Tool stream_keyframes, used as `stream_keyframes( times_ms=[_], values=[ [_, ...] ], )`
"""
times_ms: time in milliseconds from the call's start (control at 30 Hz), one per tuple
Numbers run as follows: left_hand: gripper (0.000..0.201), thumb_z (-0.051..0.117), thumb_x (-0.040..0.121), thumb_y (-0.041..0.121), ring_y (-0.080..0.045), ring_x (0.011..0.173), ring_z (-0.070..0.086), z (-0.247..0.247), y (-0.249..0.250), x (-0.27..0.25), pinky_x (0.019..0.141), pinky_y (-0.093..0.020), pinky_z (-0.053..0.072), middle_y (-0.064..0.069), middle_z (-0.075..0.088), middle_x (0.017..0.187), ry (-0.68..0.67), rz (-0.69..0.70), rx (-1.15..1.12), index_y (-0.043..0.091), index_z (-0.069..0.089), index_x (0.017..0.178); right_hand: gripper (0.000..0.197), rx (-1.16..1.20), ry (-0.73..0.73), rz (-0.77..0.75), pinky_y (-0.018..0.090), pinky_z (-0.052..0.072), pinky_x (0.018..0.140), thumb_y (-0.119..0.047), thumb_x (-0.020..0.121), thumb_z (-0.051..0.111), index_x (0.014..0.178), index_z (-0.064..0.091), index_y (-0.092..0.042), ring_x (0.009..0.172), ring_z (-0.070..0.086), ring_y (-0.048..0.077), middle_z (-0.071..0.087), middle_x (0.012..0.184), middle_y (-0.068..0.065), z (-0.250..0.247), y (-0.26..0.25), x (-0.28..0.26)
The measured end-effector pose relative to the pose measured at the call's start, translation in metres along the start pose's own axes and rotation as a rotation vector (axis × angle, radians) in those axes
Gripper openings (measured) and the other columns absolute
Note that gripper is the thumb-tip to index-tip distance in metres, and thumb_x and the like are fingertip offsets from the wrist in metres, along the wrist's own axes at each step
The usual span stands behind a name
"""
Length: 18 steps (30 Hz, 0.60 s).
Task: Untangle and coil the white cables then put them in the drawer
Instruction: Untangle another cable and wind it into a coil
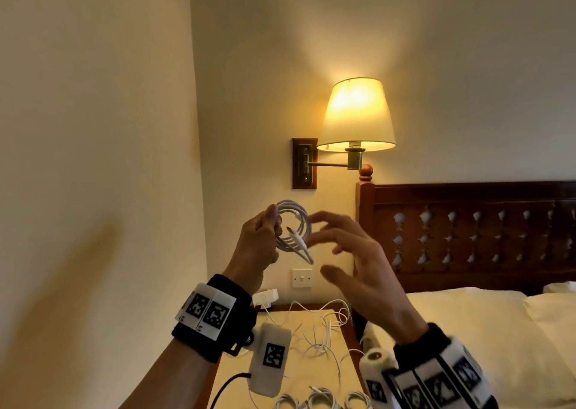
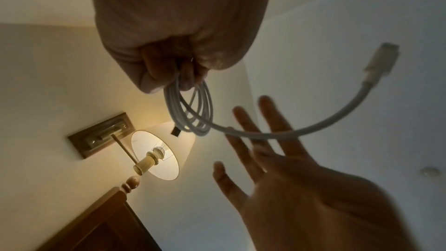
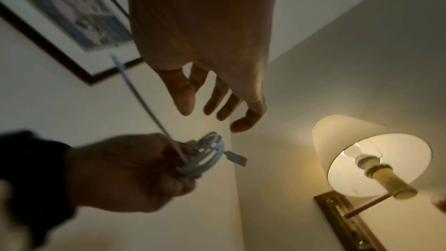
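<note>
My left hand is raised in front of the wall and grips a coiled white cable, also seen in the left wrist view as a coiled white cable and in the right wrist view as a coiled white cable. One plug end sticks out free of the coil. My right hand hovers just right of the coil with fingers spread and holds nothing. Loose tangled white cables lie on the nightstand below. Several coiled cables lie at its near edge. No drawer shows.
A lit wall lamp hangs above the hands. A dark wooden headboard and the bed are to the right. A wall switch and a white charger sit behind the nightstand. A framed picture hangs on the wall.
</note>
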<state>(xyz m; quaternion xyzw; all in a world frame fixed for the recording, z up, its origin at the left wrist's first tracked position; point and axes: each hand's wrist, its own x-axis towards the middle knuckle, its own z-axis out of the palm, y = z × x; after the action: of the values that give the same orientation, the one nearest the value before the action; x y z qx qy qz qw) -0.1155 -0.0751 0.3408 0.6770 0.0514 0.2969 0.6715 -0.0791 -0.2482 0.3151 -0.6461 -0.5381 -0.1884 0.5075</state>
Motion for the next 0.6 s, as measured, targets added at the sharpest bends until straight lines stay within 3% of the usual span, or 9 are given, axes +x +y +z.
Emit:
stream_keyframes(
  times_ms=[100,167,233,300,400,467,600],
  values=[
    [0.036,0.038,0.101,0.041,-0.012,0.059,0.038,0.001,-0.004,0.000,0.050,-0.023,0.032,-0.001,0.043,0.070,0.021,-0.041,-0.110,0.013,0.056,0.088,0.027,0.096,-0.047,0.011,0.027,0.050,0.086,-0.012,0.085,0.067,0.098,0.071,-0.035,0.118,0.055,0.012,0.060,0.122,-0.020,0.007,-0.002,-0.014],
    [0.037,0.037,0.102,0.039,-0.010,0.054,0.034,0.002,-0.006,0.000,0.047,-0.023,0.029,0.001,0.039,0.065,0.015,-0.075,-0.184,0.011,0.060,0.093,0.018,0.166,-0.003,0.034,0.029,0.053,0.085,-0.013,0.086,0.068,0.096,0.072,-0.027,0.106,0.062,0.015,0.068,0.109,-0.011,0.012,0.001,-0.016],
    [0.037,0.039,0.102,0.037,-0.008,0.051,0.030,0.002,-0.007,0.000,0.045,-0.022,0.025,0.003,0.037,0.061,-0.007,-0.101,-0.277,0.010,0.063,0.101,0.014,0.288,0.137,0.098,0.030,0.056,0.080,-0.016,0.084,0.063,0.096,0.070,-0.019,0.094,0.067,0.017,0.071,0.098,-0.001,0.015,0.004,-0.015],
    [0.036,0.041,0.101,0.037,-0.008,0.051,0.028,0.001,-0.010,0.000,0.043,-0.021,0.022,0.004,0.036,0.059,-0.021,-0.117,-0.327,0.012,0.066,0.106,0.022,0.440,0.308,0.194,0.031,0.058,0.074,-0.021,0.083,0.057,0.100,0.066,-0.009,0.086,0.069,0.021,0.072,0.092,0.007,0.015,0.010,-0.013],
    [0.036,0.042,0.101,0.037,-0.008,0.051,0.027,0.002,-0.011,-0.003,0.040,-0.019,0.022,0.006,0.034,0.058,-0.042,-0.127,-0.351,0.013,0.067,0.110,0.025,0.619,0.482,0.431,0.026,0.059,0.068,-0.018,0.084,0.060,0.103,0.066,-0.003,0.076,0.070,0.020,0.073,0.084,0.011,0.012,0.023,-0.007],
    [0.037,0.041,0.101,0.037,-0.008,0.050,0.027,0.003,-0.010,-0.005,0.040,-0.019,0.021,0.006,0.034,0.059,-0.061,-0.120,-0.368,0.012,0.065,0.113,0.018,0.697,0.477,0.604,0.024,0.059,0.064,-0.011,0.088,0.061,0.100,0.068,0.000,0.070,0.069,0.018,0.073,0.082,0.014,0.009,0.031,-0.001],
    [0.037,0.041,0.102,0.036,-0.007,0.050,0.028,0.004,-0.007,-0.007,0.038,-0.019,0.021,0.006,0.035,0.059,-0.075,-0.112,-0.388,0.011,0.063,0.117,0.014,0.671,0.264,0.777,0.024,0.059,0.063,-0.008,0.090,0.062,0.096,0.073,-0.001,0.070,0.069,0.017,0.073,0.083,0.013,0.005,0.037,0.009]
  ],
)
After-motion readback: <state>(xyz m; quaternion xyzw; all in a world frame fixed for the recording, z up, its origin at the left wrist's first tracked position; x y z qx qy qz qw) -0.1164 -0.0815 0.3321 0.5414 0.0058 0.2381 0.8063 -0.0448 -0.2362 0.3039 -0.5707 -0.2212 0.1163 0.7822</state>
